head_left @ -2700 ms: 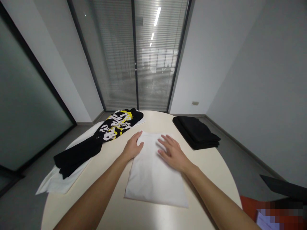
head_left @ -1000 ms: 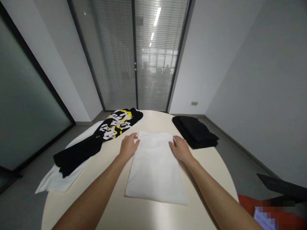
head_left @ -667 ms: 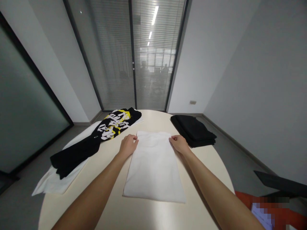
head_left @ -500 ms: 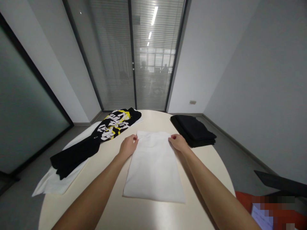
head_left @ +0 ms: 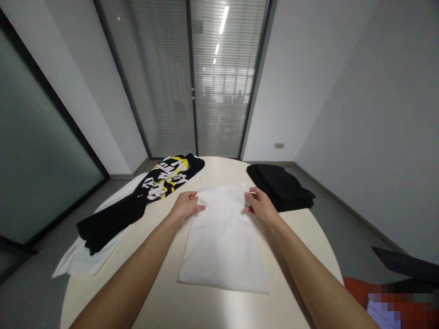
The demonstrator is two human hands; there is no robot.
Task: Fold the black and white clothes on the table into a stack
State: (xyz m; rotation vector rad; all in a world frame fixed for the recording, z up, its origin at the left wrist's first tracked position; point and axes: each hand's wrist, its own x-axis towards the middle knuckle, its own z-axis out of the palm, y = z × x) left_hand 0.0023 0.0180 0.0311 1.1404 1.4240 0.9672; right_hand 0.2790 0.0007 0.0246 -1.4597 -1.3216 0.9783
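A folded white garment (head_left: 224, 242) lies in front of me, its wide end nearest my body; what kind of garment it is I cannot tell. My left hand (head_left: 183, 204) grips its far left corner, with the thumb lying over the cloth. At the far right corner, my right hand (head_left: 260, 203) has its fingers closed on the edge. The far end looks slightly raised between the two hands. Some fingertips are hidden by the fabric.
The round cream table (head_left: 164, 297) carries a stack of folded black clothes (head_left: 279, 187) at right. On the left lies a black garment with white and yellow print (head_left: 168, 178), over white cloth (head_left: 80, 262). A red-orange item (head_left: 356, 290) sits beyond the table's right edge.
Both hands have shifted their hold on the far corners, and the left thumb now reaches over the cloth. The far edge has lifted a little. The view has shifted slightly.
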